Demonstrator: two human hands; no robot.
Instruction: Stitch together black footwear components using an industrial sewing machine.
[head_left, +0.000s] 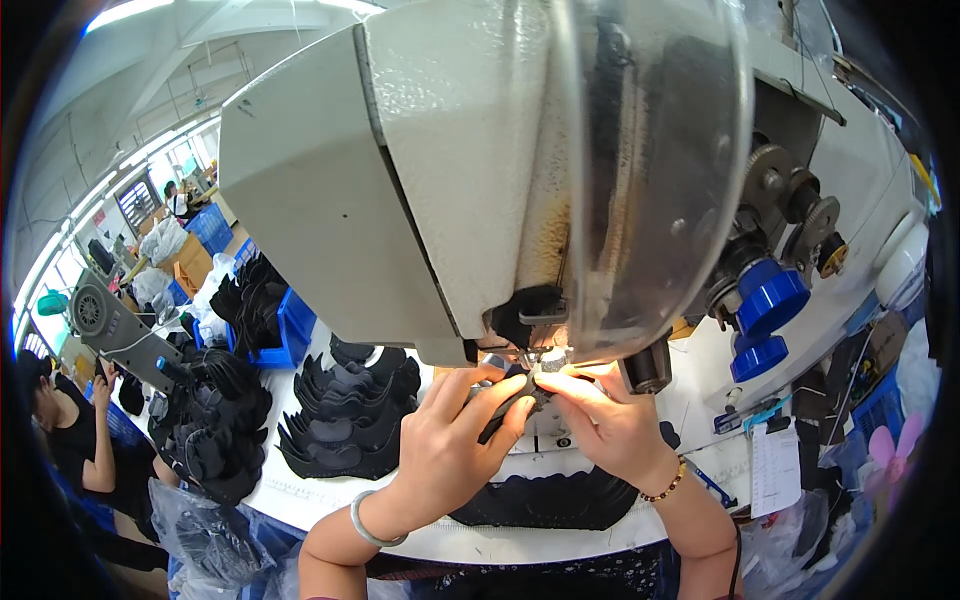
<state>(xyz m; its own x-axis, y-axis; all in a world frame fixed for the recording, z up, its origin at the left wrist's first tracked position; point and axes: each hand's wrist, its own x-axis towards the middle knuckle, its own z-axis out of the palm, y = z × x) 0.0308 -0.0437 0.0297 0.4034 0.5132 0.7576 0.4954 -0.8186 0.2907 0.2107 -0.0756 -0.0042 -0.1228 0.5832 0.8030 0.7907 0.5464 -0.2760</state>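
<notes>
A large grey sewing machine head (450,160) fills the upper middle, its lamp lighting the spot under the needle. Just below that spot, a small black fabric piece (539,394) is pinched between both my hands. My left hand (452,428) grips it from the left, thumb and fingers together. From the other side, my right hand (612,418) presses its fingertips on the same piece, close to the presser foot. My fingers cover much of the piece. Closer to me, a row of stacked black cut pieces (550,502) lies on the white table (450,543).
Left on the table are layered black pieces (345,420) and a darker pile (212,425). Behind them stands a blue bin (296,328). Blue knobs (775,298) jut from the machine's right. A paper sheet (776,468) lies right. Another person (75,440) sits far left.
</notes>
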